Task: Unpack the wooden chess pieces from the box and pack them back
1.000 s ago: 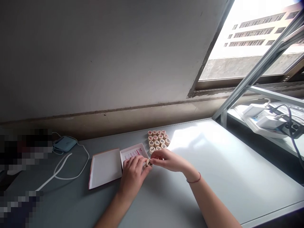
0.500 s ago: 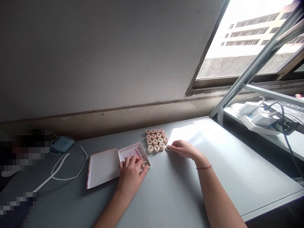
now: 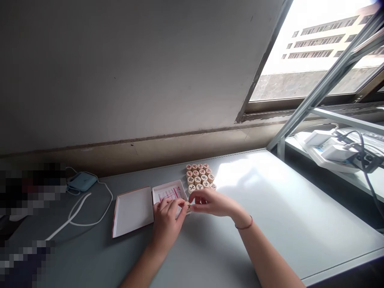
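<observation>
Round wooden xiangqi pieces (image 3: 198, 180) stand in a block of rows on the grey table, red-marked ones at the back and black-marked ones nearer. Left of them lies an open shallow cardboard box (image 3: 171, 185) with a folded sheet printed in pink lines inside. My left hand (image 3: 168, 218) rests over the box's near side, thumb and forefinger closed at a xiangqi piece (image 3: 188, 207) by the right wall. From the right, my right hand (image 3: 211, 202) reaches to the same piece, its thumb and forefinger closing on it. The fingers partly hide this piece.
The box's white lid half (image 3: 133, 212) lies flat to the left. Beyond it are a light blue device (image 3: 81, 182) and a white cable (image 3: 67, 222). A wall runs behind the table (image 3: 285, 224). Chargers and cords (image 3: 339, 148) sit on a shelf at right.
My right hand has moved left from the block's front corner to the box, leaving a piece there in the front row. My left hand stays at the box.
</observation>
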{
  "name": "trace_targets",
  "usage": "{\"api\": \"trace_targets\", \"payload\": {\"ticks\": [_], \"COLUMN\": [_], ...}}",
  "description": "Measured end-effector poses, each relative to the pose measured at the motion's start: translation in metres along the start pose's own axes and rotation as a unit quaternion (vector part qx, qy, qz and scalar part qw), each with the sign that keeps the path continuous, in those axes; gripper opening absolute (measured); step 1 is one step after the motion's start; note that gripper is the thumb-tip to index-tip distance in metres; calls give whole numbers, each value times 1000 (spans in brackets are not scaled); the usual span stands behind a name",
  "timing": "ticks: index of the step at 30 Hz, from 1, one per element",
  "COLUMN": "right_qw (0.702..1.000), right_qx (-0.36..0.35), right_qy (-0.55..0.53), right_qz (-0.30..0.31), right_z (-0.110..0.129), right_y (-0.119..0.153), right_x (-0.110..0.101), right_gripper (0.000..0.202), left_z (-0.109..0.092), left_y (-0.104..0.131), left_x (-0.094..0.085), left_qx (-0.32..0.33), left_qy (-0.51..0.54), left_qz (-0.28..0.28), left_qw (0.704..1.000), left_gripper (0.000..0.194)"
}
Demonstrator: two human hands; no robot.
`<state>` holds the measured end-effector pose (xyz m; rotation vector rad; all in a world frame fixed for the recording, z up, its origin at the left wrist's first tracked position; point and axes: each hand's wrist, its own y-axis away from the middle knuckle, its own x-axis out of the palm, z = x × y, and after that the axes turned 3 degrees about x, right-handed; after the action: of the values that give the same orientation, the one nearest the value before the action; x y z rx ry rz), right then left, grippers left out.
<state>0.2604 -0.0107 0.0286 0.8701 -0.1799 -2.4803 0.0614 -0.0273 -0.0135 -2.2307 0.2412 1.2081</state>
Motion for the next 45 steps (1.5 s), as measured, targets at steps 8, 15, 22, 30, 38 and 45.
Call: {"api": "trace_targets", "payload": {"ticks": [8, 15, 22, 30, 38, 45], "right_qw": [994, 973, 963, 947, 967, 988], "right_qx": [57, 196, 229, 239, 211, 123], "right_qy": [-52, -20, 21, 137, 86, 61], "right_qz": [-82, -121, -142, -164, -111, -73], "right_z": [-23, -61, -61, -54, -38, -18], "right_y": [15, 15, 12, 4, 11, 8], "right_x": [-29, -43, -37, -25, -26, -13], "right_gripper": [37, 36, 27, 28, 34, 40], "left_z": [9, 17, 18, 24, 51, 80], "left_y": [-3, -5, -5, -4, -9, -11], "left_x": [-5, -12, -14, -11, -28, -38], "left_qx": [-15, 1, 5, 12, -16, -23], "left_qy": [30, 7, -11, -22, -68, -124], "left_qz": [4, 2, -9, 19, 18, 13], "left_qw": [999, 1000, 1000, 999, 997, 992], "left_gripper": [22, 19, 24, 23, 23, 25]}}
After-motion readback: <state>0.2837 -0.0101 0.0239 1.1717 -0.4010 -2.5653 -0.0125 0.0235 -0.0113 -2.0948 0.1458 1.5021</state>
